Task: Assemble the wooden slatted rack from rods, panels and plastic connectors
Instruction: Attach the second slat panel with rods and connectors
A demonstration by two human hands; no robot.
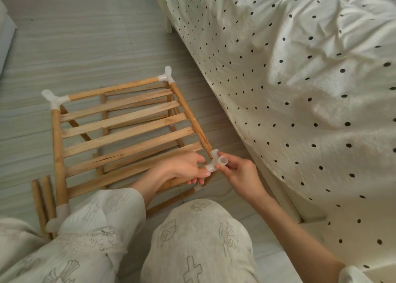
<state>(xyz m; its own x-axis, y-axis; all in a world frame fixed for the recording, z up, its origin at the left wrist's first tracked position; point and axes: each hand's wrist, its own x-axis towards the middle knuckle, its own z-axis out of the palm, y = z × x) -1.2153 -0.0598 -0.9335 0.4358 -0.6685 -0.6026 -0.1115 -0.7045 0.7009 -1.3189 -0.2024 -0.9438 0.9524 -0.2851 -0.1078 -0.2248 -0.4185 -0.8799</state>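
Head view is showing the wooden rack (120, 130) lying on the floor beside the bed. At the rack's near right corner, the left hand (184, 169) is gripping the front rod while the right hand (237, 173) is pinching the white plastic connector (215, 161).

Rack (120, 128): bare light wood, matt, slats rough-grained with a few splits; rods rounder and smoother. Corner connector (215, 160) I pinch in my fingers: translucent whitish plastic, slight sheen. Floor (85, 36): pale grey wood-grain planks, satin. Bedsheet (300, 68): cream dotted cloth, matt, wrinkled. My sleeve (102, 210) and trousers (199, 240): soft printed cloth.
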